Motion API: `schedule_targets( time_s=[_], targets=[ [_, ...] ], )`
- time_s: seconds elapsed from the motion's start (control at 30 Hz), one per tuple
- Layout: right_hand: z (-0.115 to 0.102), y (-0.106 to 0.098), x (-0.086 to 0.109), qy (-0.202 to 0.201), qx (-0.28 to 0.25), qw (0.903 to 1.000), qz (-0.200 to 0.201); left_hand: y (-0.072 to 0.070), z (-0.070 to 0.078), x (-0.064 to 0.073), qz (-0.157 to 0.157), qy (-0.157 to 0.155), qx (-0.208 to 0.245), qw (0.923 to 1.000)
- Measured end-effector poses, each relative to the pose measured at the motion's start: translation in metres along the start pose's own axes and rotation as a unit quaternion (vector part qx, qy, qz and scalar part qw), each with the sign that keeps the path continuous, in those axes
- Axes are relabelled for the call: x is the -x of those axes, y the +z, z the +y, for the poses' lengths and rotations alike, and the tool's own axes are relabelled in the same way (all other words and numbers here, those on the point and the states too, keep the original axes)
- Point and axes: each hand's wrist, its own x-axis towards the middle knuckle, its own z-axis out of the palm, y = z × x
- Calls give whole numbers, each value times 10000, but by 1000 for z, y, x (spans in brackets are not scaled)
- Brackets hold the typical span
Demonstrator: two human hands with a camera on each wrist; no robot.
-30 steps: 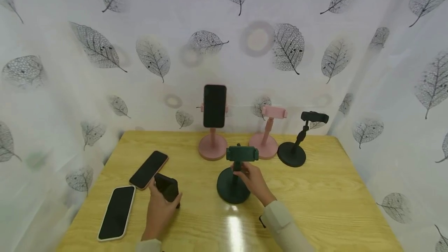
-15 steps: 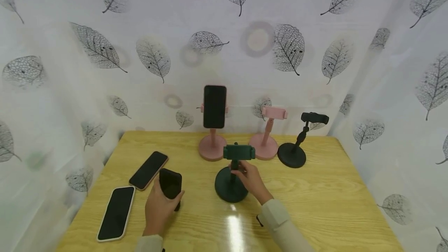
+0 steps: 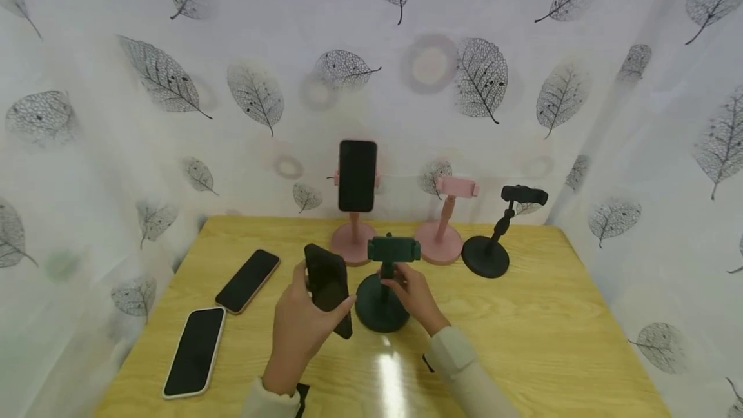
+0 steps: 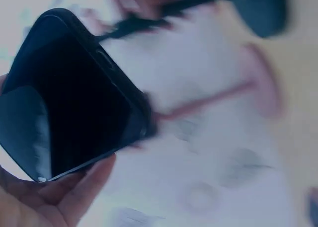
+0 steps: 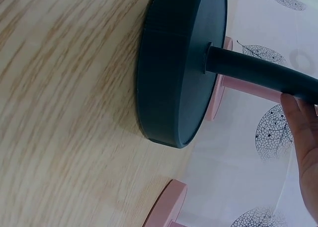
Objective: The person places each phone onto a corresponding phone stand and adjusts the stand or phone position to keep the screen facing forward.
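Note:
My left hand [image 3: 303, 324] grips a black smartphone [image 3: 327, 279] by its sides, raised over the table and tilted. In the left wrist view the phone [image 4: 84, 98] shows its dark screen and black case edge, fingers below it. With the right hand [image 3: 415, 295] I hold the stem of a dark green phone stand [image 3: 393, 249], just under its clamp. The stand's round base [image 5: 169, 68] sits on the wood in the right wrist view, and the fingers [image 5: 299, 125] are at the stem. The phone is left of the stand, close to its base in the head view.
At the back a pink stand [image 3: 353, 240] bears a phone [image 3: 357, 176]. Right of it are another pink stand [image 3: 441, 240] and a black stand [image 3: 486, 257], their clamps unfilled. Two phones lie at left, one pink-edged [image 3: 248, 280], one white-edged [image 3: 194, 352]. A leaf-print curtain hangs behind.
My left hand has lifted the black smartphone and carried it right toward the green stand, turning it. The right hand has shifted the green stand slightly left and back.

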Motion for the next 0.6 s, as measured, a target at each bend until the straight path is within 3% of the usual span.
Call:
schedule_targets(
  time_s=[0.13, 0.2, 0.3, 0.4, 0.5, 0.6],
  targets=[
    [2, -2, -1, -147, 291, 9994, 122, -7, 38, -7, 168, 597, 233, 9978],
    [2, -3, -1, -36, 525, 9984, 218, -7, 53, -12, 251, 928, 312, 9949],
    [5, -5, -1, -28, 767, 9963, 378, -5, 69, -19, 423, 1344, 328, 9895],
    [18, -5, 0, -440, 1107, 9916, 510, 1, 80, -23, 612, 1597, 203, 9851],
    [78, 6, 0, -1353, 1749, 9712, 890, 7, 87, -24, 702, 1674, 17, 9834],
    [130, 16, 1, -1602, 1935, 9634, 936, 12, 92, -23, 725, 1623, -135, 9840]
  ],
)
